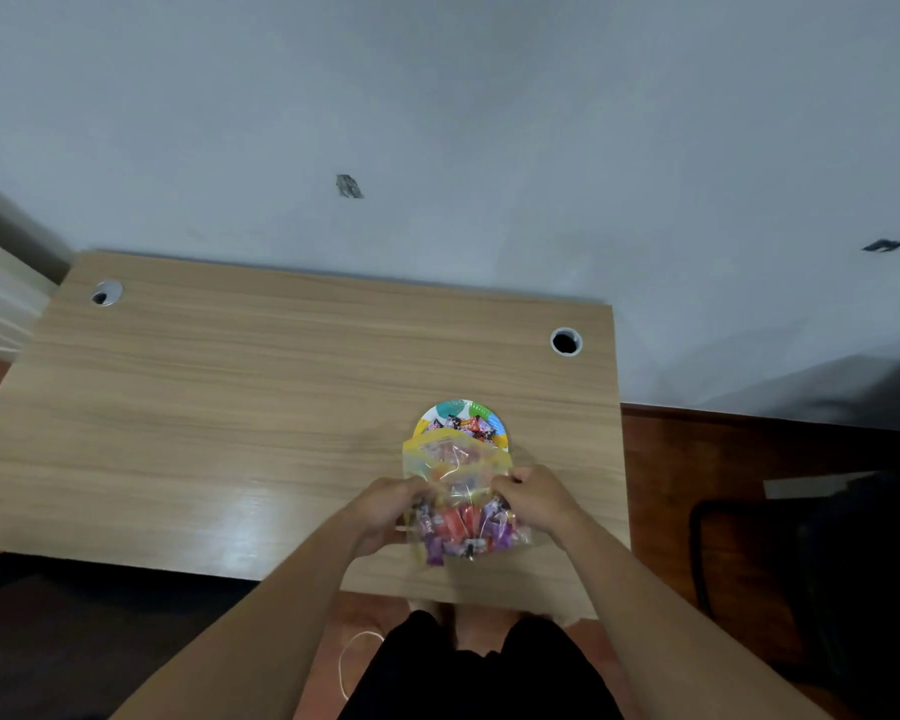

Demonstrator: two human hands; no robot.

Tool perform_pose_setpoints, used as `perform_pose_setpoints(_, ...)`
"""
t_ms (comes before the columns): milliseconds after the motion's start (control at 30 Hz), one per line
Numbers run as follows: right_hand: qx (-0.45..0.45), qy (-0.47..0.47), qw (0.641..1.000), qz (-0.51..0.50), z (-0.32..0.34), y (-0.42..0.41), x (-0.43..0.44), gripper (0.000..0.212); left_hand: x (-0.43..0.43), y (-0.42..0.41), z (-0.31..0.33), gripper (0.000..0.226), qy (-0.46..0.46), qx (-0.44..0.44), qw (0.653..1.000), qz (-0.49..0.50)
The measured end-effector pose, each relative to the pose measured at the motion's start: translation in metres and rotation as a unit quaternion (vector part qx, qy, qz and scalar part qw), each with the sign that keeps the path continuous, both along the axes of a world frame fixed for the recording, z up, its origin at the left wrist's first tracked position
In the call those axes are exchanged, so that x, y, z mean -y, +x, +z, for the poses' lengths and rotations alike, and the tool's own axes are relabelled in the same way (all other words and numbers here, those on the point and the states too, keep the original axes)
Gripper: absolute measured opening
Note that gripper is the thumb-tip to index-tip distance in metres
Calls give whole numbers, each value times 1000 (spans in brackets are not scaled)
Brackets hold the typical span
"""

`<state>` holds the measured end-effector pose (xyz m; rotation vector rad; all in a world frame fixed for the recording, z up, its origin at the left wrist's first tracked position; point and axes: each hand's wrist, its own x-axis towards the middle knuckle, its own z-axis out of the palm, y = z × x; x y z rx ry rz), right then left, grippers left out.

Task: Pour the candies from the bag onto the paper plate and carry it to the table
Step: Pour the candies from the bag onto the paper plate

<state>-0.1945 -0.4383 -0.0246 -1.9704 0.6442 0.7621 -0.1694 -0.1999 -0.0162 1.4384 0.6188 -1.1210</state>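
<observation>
A clear candy bag (455, 475) with a yellow top edge lies tilted over the near side of a small colourful paper plate (461, 409), its mouth pointing at the plate. Several wrapped candies (463, 426) lie on the plate. More purple and orange candies (461, 530) fill the bag's near end. My left hand (385, 511) grips the bag's left side and my right hand (539, 498) grips its right side. The bag hides the plate's near half.
The plate sits on a light wooden desk (230, 407) near its right front corner. Two cable holes (566, 341) (106, 292) mark the desk's back corners. A grey wall stands behind. A dark chair (801, 563) is on the right, a white cord (349, 662) on the floor.
</observation>
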Motion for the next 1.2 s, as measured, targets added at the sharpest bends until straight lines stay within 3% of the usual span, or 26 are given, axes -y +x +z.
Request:
perform_pose_setpoints(233, -19, 31, 999, -10, -3, 0, 3, 43, -4, -1, 15, 17, -20, 21, 1000, -2)
perform_pose_setpoints(533, -37, 36, 999, 13, -21, -17, -18, 30, -8, -9, -8, 38, -25, 29, 999, -32)
perform_pose_setpoints(800, -22, 21, 1000, 4, -33, -20, -24, 22, -3, -9, -24, 27, 7, 48, 999, -12)
perform_pose_setpoints(1033, -22, 6, 1000, 6, -29, -16, -21, 46, -1, -2, -30, 5, 64, 54, 996, -37)
perform_pose_setpoints(1133, -6, 7, 1000, 1, -26, -15, -19, 48, -2, -1, -35, 11, 60, 52, 997, -24)
perform_pose_setpoints(1200, -7, 4, 1000, -7, -30, -15, -18, 36, -1, -2, -36, 28, 50, 50, 997, -19)
